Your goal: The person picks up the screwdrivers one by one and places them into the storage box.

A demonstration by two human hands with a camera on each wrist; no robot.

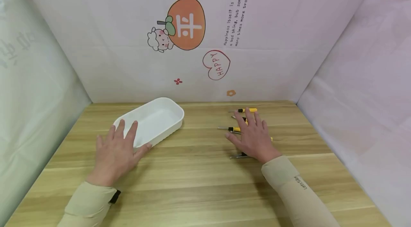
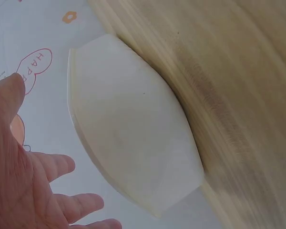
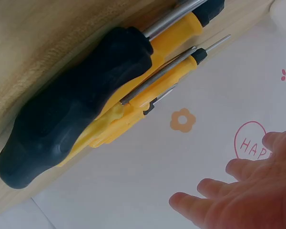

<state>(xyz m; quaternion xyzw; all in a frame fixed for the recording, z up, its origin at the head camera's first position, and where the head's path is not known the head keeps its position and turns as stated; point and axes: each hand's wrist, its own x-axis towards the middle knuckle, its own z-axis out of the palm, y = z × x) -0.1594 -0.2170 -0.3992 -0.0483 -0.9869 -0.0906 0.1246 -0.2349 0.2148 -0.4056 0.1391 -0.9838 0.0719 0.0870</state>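
- Nearest the body, a bare stretch of desk (image 1: 192, 187) lies between the two cuffs; it is best to keep both sleeves (image 1: 295, 184) clear of the tools.
- The left hand (image 1: 115, 154) is spread wide, fingers nearly straight and holding nothing. In the head view it overlaps the near end of the tray; whether it touches the rim I cannot tell. To steady the tray, light pressure on the near side should do, with the fingers kept out of the hollow.
- The black-handled screwdriver (image 3: 76, 105) is the nearest tool, partly below the right wrist. Its thick handle looks the easiest to wrap, but the wrist would need to draw back first.
- The right hand (image 1: 255, 139) is also wide, fingers fanned and holding nothing, above the group of screwdrivers.
- Under and beside it, the yellow-handled screwdriver (image 1: 236, 129) lies with its shaft to the left, close among others. Here a pinch of thumb and forefinger on the handle seems safer than a whole-hand grab, which could drag its neighbours along.
- Left of the tools and well apart from them, the white tray (image 1: 169, 132) sits slanted on the desk, and no tool shows in it.
- Farthest back, another yellow screwdriver (image 1: 249, 110) lies near the printed backdrop (image 1: 266, 73); reaching it calls for passing high over the nearer ones.
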